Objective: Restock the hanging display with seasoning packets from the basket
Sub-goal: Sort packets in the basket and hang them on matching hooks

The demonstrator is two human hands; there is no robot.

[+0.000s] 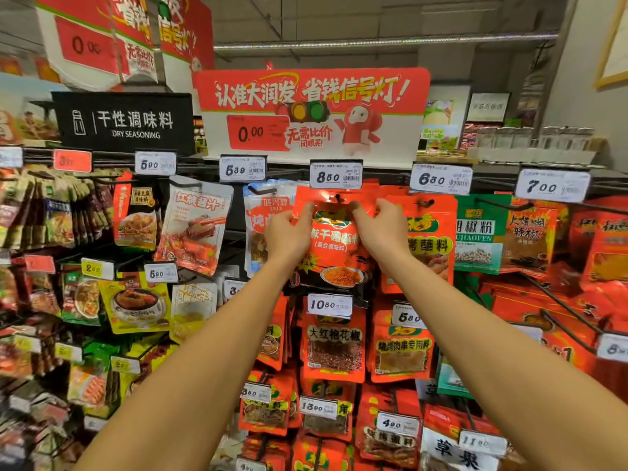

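Observation:
A red seasoning packet (pixel 334 243) hangs at the top row of the display, under the 8.50 price tag (pixel 335 175). Its punched hole sits at the tip of a black peg hook (pixel 338 198). My left hand (pixel 289 229) pinches the packet's upper left corner and my right hand (pixel 380 226) pinches its upper right corner, fingers near the hook on both sides. More red packets hang behind it on the same peg. The basket is out of view.
Rows of peg hooks with several seasoning packets fill the display: white pouches (pixel 193 226) left, red and green packets (pixel 482 232) right, more red packets (pixel 334 341) below. Price tags stick out on the hook ends. A red promotional sign (pixel 312 110) stands above.

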